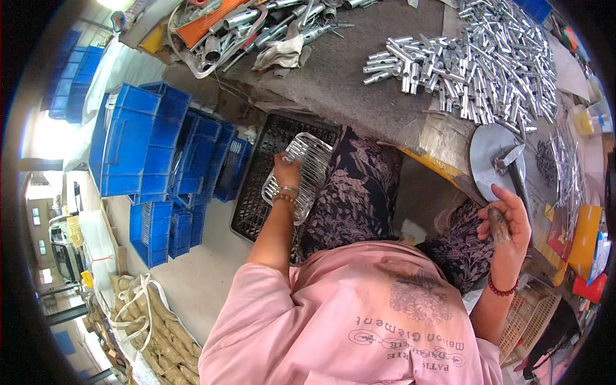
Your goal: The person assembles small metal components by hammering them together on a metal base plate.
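Two hands work apart beside a table [340, 74]: the left hand [287, 173], a beaded bracelet at its wrist, grips a slatted metal rack [316, 168] that lies tilted in a black plastic crate [246, 208], just left of the person's patterned trousers [359, 186]. The right hand [511, 221] is raised near a round metal plate [480, 149], its fingers loosely bent and apart (a brownish piece [499, 226] shows at the thumb, though whether it is worn or held cannot be told). A dark-handled tool [516, 183] rests across the plate. At the far right, a heap of shiny metal tubes [494, 67] covers part of the table; at its far left lie more metal parts [240, 19] and a whitish glove [280, 53]. Blue bins [128, 144] are stacked left of the crate.
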`<state>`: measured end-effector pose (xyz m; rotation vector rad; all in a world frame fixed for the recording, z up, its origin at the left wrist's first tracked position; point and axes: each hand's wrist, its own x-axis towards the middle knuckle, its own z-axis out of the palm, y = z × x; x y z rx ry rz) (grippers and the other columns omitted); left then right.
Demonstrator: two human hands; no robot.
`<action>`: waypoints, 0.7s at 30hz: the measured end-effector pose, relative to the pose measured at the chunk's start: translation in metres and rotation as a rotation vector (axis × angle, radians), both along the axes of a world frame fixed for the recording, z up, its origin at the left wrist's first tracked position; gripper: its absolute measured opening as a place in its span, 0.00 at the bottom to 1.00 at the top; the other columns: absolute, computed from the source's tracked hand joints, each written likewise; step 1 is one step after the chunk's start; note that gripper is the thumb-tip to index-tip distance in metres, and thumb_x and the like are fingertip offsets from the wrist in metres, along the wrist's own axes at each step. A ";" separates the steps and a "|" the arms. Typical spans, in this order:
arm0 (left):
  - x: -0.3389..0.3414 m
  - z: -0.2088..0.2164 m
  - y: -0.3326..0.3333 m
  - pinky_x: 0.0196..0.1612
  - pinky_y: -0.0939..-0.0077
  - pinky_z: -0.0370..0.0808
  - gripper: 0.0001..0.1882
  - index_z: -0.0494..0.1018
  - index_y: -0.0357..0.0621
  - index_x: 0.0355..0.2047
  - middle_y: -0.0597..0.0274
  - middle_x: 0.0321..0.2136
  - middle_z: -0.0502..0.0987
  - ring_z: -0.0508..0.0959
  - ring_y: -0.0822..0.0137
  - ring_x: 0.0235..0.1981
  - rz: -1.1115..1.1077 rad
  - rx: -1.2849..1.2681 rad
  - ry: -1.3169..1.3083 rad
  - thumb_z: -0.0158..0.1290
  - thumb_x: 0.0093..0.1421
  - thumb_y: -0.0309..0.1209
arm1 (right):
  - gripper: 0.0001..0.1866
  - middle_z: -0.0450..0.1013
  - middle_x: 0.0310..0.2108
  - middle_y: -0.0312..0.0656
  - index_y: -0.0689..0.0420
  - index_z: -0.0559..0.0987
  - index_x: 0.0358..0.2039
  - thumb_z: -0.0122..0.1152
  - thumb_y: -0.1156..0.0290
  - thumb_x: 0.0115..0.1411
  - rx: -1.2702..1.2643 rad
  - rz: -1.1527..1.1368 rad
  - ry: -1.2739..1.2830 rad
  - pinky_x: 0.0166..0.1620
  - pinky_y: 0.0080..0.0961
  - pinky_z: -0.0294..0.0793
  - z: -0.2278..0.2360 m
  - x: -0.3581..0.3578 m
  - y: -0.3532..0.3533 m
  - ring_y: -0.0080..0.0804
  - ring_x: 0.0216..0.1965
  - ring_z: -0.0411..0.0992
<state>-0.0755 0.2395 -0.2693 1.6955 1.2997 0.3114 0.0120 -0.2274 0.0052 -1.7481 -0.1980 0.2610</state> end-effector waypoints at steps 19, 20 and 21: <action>-0.019 -0.016 0.030 0.45 0.57 0.79 0.28 0.75 0.37 0.57 0.47 0.37 0.85 0.85 0.51 0.39 -0.102 0.505 -0.161 0.69 0.65 0.41 | 0.24 0.82 0.41 0.37 0.59 0.80 0.61 0.52 0.88 0.68 0.001 0.017 0.056 0.34 0.13 0.75 0.004 0.002 0.009 0.16 0.31 0.76; -0.014 -0.003 0.033 0.44 0.59 0.79 0.23 0.77 0.36 0.54 0.51 0.35 0.85 0.84 0.55 0.37 -0.033 0.510 -0.318 0.67 0.67 0.41 | 0.24 0.82 0.41 0.37 0.59 0.80 0.61 0.52 0.88 0.67 0.015 0.029 0.068 0.35 0.13 0.75 0.005 0.002 0.010 0.16 0.32 0.76; 0.009 0.031 0.021 0.41 0.65 0.78 0.17 0.79 0.37 0.46 0.60 0.32 0.82 0.79 0.64 0.32 0.018 0.421 -0.398 0.64 0.70 0.40 | 0.24 0.82 0.41 0.37 0.59 0.80 0.61 0.52 0.89 0.66 0.018 0.013 0.082 0.35 0.13 0.75 0.005 0.000 0.007 0.15 0.32 0.76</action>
